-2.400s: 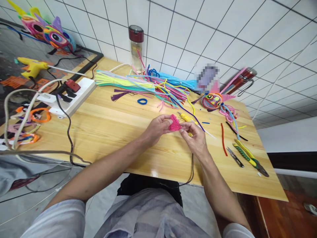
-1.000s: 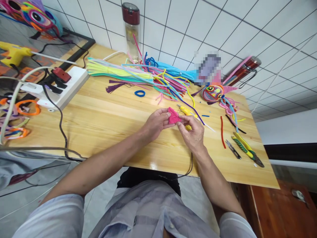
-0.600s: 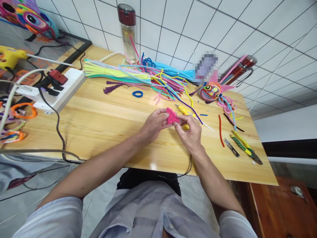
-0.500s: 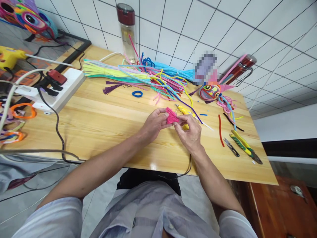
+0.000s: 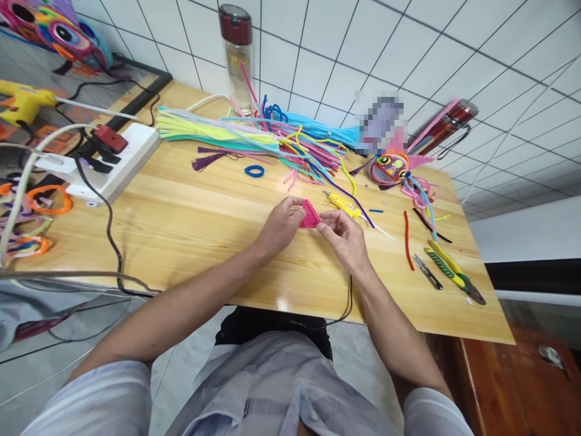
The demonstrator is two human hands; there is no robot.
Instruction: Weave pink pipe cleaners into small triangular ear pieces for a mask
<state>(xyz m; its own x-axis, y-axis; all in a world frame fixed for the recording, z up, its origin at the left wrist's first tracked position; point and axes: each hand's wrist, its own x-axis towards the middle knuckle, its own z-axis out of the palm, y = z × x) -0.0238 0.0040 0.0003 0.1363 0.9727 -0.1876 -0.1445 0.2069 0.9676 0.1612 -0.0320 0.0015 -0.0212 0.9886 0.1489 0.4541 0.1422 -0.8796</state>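
Observation:
A small bright pink triangle of pipe cleaners (image 5: 310, 215) is held above the middle of the table. My left hand (image 5: 282, 225) pinches its left side between thumb and fingers. At its lower right corner, the thumb and fingertips of my right hand (image 5: 345, 237) are closed on it too. Just behind my right hand lies a small yellow glue gun (image 5: 344, 205), with a white glue stick (image 5: 384, 231) poking out of its rear. A dark cord runs down to the table's front edge beneath my right wrist.
Pipe cleaner bundles (image 5: 218, 130) lie along the back, with a blue ring (image 5: 254, 171) in front. Snips (image 5: 427, 271), pliers (image 5: 454, 272) and a red pipe cleaner (image 5: 408, 241) lie right. A colourful fish-like figure (image 5: 388, 169) and bottle (image 5: 236, 66) stand behind; a power strip (image 5: 129, 163) sits left.
The pink triangle has tilted, so its outline shows more fully. My right fingers have drawn slightly back around its corner, uncovering more of the glue gun. The whole view has shifted slightly.

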